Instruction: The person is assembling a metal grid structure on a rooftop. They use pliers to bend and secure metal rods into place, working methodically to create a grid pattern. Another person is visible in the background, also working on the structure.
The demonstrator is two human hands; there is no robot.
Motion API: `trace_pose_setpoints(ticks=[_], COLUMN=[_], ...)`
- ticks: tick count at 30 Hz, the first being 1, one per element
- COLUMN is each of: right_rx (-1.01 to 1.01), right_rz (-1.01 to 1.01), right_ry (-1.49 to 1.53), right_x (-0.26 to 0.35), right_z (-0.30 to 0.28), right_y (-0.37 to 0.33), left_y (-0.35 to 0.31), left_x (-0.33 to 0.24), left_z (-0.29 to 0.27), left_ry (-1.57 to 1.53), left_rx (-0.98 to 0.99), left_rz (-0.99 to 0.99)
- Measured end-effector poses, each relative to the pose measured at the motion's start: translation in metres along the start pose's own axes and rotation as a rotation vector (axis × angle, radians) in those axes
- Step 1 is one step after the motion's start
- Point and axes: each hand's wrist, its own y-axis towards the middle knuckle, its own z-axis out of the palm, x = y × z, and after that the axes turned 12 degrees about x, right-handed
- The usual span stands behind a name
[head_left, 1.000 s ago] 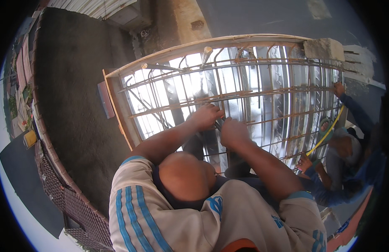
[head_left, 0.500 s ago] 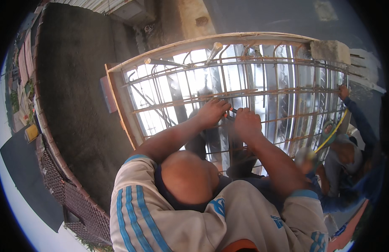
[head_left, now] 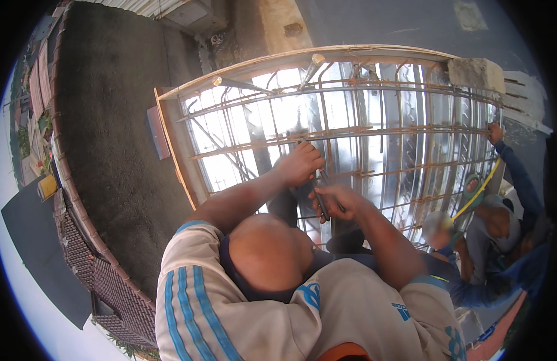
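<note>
One dark-handled tool (head_left: 321, 206) sits gripped in the person's right hand (head_left: 340, 201), above the bars; the left hand (head_left: 299, 164) is curled closed just beyond, and whether it holds anything I cannot tell. Beneath, one shallow timber frame (head_left: 177, 144) contains a grid of thin, rusty rebar (head_left: 404, 130) over shiny metal sheets (head_left: 338, 111). Farther off are two round poles (head_left: 311, 71) and one rough concrete block (head_left: 477, 74).

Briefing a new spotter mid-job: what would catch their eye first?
Bright metal sheets under a grid of rusty bars, across the middle. Near centre, the person's right hand grips a dark-handled tool, the left hand just up-left. Toward the right, a yellow strip curves beside a co-worker's blue sleeve.
</note>
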Motion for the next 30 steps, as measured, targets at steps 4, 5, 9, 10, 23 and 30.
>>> trace_pose_setpoints(ticks=[4,5,9,10,23,30], right_rx=[-0.633,-0.894,-1.246,-1.214,-0.24,-0.243], right_rz=[0.0,-0.074,-0.036,-0.013,0.347,0.286], right_ry=[-1.206,-1.497,-1.921,-1.855,-0.617,-0.48], right_x=[0.011,0.003,0.004,0.003,0.035,0.044], right_z=[0.021,0.024,0.03,0.028,-0.005,0.018], right_y=[-0.007,-0.005,0.001,0.002,-0.005,-0.015], left_y=[0.006,0.012,0.026,0.026,0.004,0.005], left_x=[-0.005,-0.008,-0.004,-0.005,-0.016,-0.005], left_z=[-0.012,-0.014,-0.006,-0.01,0.007,0.005], left_ry=[-0.039,-0.048,-0.093,-0.098,0.091,-0.059], left_rx=[0.012,0.025,0.029,0.063,-0.287,-0.061], left_rz=[-0.049,-0.094,-0.152,-0.145,-0.142,-0.092])
